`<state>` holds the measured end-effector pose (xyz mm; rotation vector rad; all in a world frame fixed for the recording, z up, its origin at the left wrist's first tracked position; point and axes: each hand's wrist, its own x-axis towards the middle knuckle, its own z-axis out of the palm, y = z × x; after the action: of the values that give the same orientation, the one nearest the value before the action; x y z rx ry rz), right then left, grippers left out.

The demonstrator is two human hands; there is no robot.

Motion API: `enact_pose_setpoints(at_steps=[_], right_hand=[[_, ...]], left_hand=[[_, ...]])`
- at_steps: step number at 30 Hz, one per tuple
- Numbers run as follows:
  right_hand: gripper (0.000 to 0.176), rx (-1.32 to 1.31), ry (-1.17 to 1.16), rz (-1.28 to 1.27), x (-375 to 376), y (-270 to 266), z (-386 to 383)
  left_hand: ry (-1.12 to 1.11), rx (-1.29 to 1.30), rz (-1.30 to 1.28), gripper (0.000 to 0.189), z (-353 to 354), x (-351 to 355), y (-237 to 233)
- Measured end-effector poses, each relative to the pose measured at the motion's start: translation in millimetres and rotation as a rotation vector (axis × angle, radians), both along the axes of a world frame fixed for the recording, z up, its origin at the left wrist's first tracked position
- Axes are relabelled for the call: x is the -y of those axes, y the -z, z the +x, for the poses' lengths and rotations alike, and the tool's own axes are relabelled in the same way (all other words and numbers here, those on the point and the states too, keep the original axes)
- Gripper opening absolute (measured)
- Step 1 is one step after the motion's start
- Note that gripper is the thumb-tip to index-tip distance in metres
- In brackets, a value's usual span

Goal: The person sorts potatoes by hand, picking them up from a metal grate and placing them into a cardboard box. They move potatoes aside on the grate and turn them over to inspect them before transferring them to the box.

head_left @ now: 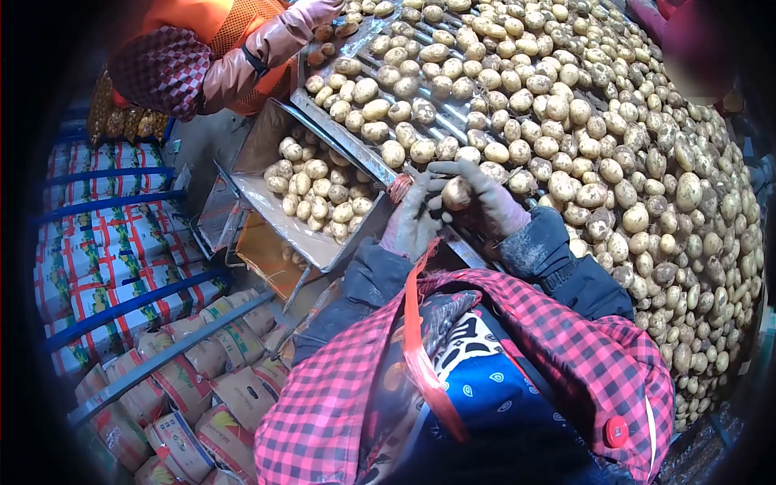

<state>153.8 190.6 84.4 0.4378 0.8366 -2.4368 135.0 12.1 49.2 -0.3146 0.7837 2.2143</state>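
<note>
My right hand (487, 200), in a grey glove, is closed around a single potato (457, 192) at the near edge of the sorting table. My left hand (412, 220), also gloved, is held up right beside it, fingers bent, touching the same potato; a coil of red band (398, 188) sits at its fingertips. A red strap (414, 323) hangs from that hand down over my checked apron. Just beyond both hands lies a wide bed of yellow potatoes (582, 105) on metal rollers.
A metal tray (279, 214) left of the hands holds more potatoes. Another person's gloved hand (311, 12) and pink sleeve reach onto the rollers at the top left. Printed cardboard boxes (121, 250) are stacked behind blue rails (133, 303) at the left and below.
</note>
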Motion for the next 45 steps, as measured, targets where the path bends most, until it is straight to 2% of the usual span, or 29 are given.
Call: enact_pose_setpoints(at_steps=[2,4,5,7,10,11,12,14,15,18,19,22,23,26,27,28,30,31,32,33,35,36,37,38,39,40,42,44,45], right_hand=[[0.066,-0.540,-0.132,0.660,0.8,0.0,-5.1],[0.077,-0.991,-0.153,1.368,-1.8,-5.6,-10.2],[0.079,-1.097,-0.116,1.483,-3.7,-9.9,-11.7],[0.084,-1.309,-0.036,1.705,-4.3,-14.8,-13.6],[0.086,-1.205,-0.083,1.355,-12.2,-2.0,-14.2],[0.086,-1.133,-0.044,1.223,-12.1,-0.1,-9.8],[0.083,-1.121,-0.052,1.251,-12.6,3.4,-6.5],[0.078,-1.102,-0.068,1.304,-12.3,3.1,-2.8],[0.073,-1.114,0.019,1.329,-9.4,-2.6,1.2],[0.067,-1.052,-0.079,1.408,-6.4,-8.2,-0.3],[0.059,-1.054,0.004,1.442,-2.4,-7.5,0.3],[0.048,-0.831,-0.003,1.368,-1.8,-20.8,-0.2],[0.036,-0.852,0.112,1.326,-1.0,-10.0,-0.3],[0.029,-0.619,0.055,1.225,-2.4,-2.8,-4.5],[0.029,-0.476,-0.060,1.040,-5.4,-4.5,-5.9],[0.031,-0.357,0.005,0.784,-8.4,-5.8,-6.5],[0.035,-0.113,0.126,0.266,-7.8,-11.7,-7.6],[0.038,-0.004,0.202,0.179,-3.7,-5.2,-14.6],[0.043,-0.009,0.203,0.071,-11.6,2.6,-9.8],[0.045,-0.066,0.202,0.268,-19.5,8.6,-7.4],[0.050,-0.385,0.373,0.510,-32.9,38.8,-3.0],[0.054,-0.396,0.372,0.869,-50.6,44.1,3.6],[0.051,-0.375,0.332,1.132,-64.2,10.0,4.1],[0.051,-0.445,0.392,1.519,-88.1,21.9,1.9],[0.051,-0.433,0.425,1.609,-101.4,-0.4,-4.0],[0.057,-0.552,0.351,2.102,-131.1,10.5,-6.5],[0.068,-0.244,0.199,2.322,-159.3,25.4,-24.8],[0.084,-0.150,-0.045,2.376,-171.2,65.2,-55.9],[0.090,-0.010,0.001,2.428,-139.5,62.8,-67.4]], left_hand=[[0.034,0.160,-0.027,0.043,11.4,-7.7,1.8],[0.227,-0.120,0.061,0.042,4.5,1.1,-1.4],[0.279,-0.165,-0.031,0.043,4.0,7.7,2.2],[0.254,-0.061,-0.073,0.044,2.7,8.1,-1.4],[0.014,0.379,0.083,0.043,4.1,-15.7,-20.3],[0.011,0.290,0.009,0.044,7.8,-20.3,-31.4],[0.007,0.205,-0.069,0.044,11.5,-25.0,-42.4],[0.090,0.371,0.049,0.045,8.1,-14.3,-4.5],[0.153,0.233,-0.055,0.044,7.1,-6.8,4.0],[0.132,0.374,-0.040,0.041,4.5,-4.2,-1.7],[0.092,0.371,0.010,0.045,4.4,-6.3,-3.1],[-0.037,0.363,0.167,0.060,7.2,-19.8,-4.0],[0.002,0.305,0.146,0.061,6.4,-19.9,-2.7],[0.112,0.129,0.082,0.064,3.0,-20.4,-1.2],[0.149,0.069,0.060,0.065,0.9,-21.4,-2.3],[0.190,0.010,0.039,0.066,-0.4,-22.7,-3.2],[0.220,0.117,0.094,0.059,3.9,-14.5,-27.2],[0.254,0.147,0.229,0.061,-3.0,-13.8,-24.8],[0.288,0.176,0.365,0.064,-10.2,-14.6,-22.2],[0.189,0.120,0.257,0.064,-12.7,-16.8,-22.5],[-0.003,0.016,0.044,0.066,-14.5,-23.3,-22.4],[-0.091,-0.082,-0.063,0.064,-15.7,-19.1,-9.9],[-0.009,-0.505,-0.523,0.064,-23.8,-11.7,14.5],[0.077,-0.926,-0.984,0.064,-30.4,-7.0,31.7],[-0.061,-1.368,-1.290,0.061,-25.7,-9.2,10.9],[0.030,-1.469,-1.319,0.061,-24.6,-7.8,9.5],[0.227,-1.675,-1.361,0.061,-26.2,-7.7,8.5],[0.245,-1.737,-1.477,0.058,-24.7,-11.8,22.5],[0.253,-1.772,-1.528,0.057,-23.9,-16.3,33.3]])
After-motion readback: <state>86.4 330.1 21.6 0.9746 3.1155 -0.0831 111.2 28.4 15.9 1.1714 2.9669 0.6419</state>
